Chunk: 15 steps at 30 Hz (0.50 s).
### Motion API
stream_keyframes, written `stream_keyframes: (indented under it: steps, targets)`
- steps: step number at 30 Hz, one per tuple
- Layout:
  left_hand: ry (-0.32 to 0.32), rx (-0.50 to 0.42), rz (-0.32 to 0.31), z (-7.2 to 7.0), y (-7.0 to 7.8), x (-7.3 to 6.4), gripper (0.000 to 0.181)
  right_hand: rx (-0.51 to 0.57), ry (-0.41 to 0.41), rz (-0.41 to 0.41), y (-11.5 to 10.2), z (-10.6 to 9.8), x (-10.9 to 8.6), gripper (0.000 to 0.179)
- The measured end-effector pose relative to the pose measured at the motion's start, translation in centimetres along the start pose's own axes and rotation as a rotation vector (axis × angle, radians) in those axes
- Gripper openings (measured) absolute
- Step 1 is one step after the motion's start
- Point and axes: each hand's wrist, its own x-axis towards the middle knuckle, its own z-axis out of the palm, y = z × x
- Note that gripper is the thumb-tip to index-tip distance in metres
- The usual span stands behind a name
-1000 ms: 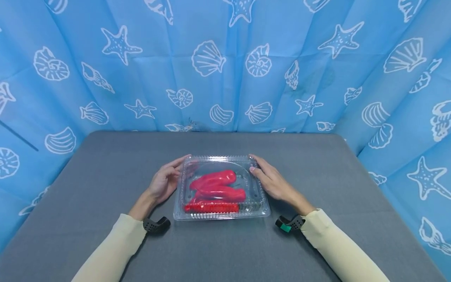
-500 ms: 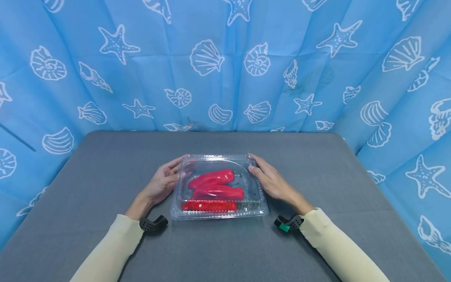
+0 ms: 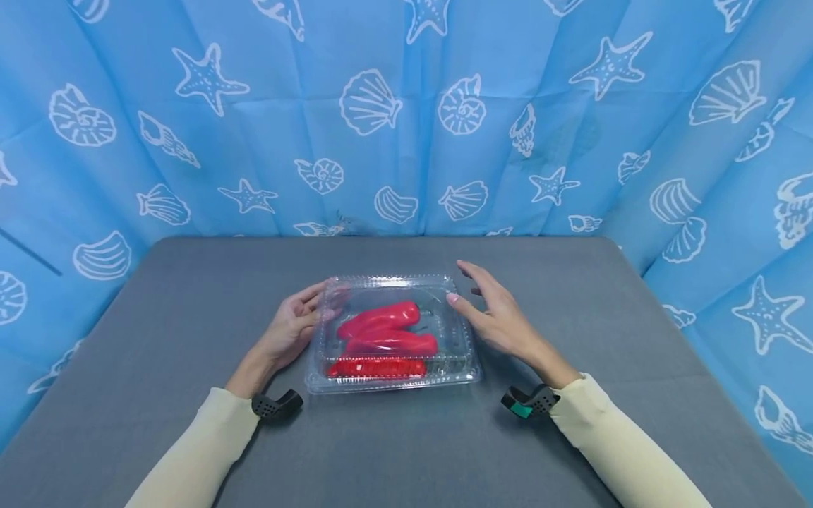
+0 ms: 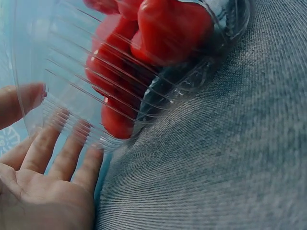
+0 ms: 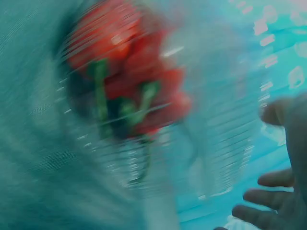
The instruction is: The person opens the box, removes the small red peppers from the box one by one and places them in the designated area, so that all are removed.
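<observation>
A clear plastic clamshell box (image 3: 394,386) with its lid down lies in the middle of the table in the head view. Several red peppers (image 3: 390,343) are inside; their green stems (image 5: 146,91) show, blurred, in the right wrist view. My left hand (image 3: 288,328) holds the box's left side, the thumb (image 4: 33,98) over the lid edge and the fingers (image 4: 74,148) against the ribbed wall. At the right side my right hand (image 3: 502,321) is spread, its fingers (image 5: 264,199) apart from the box and the thumb near the lid's right edge.
A grey cloth covers the table (image 3: 222,282). Behind and around it hangs a blue curtain (image 3: 273,127) printed with white shells and starfish. A black strap (image 3: 277,404) sits on the left wrist, and another black strap (image 3: 530,401) with a green patch on the right.
My right hand has let go of the box's right side and moved a little to the right, its fingers spreading. The left hand keeps its hold on the box.
</observation>
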Motion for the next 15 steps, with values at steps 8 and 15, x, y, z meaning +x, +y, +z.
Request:
stream_keyframes:
  steps: [8, 15]
  targets:
    - [0.008, -0.010, 0.001, 0.2, 0.0, 0.1, 0.064, -0.104, -0.193, -0.203, -2.3, -0.3, -2.3, 0.109]
    - [0.002, -0.004, 0.008, 0.1, 0.0, 0.1, 0.064, -0.202, -0.165, -0.363, -1.1, 1.7, -3.8, 0.124]
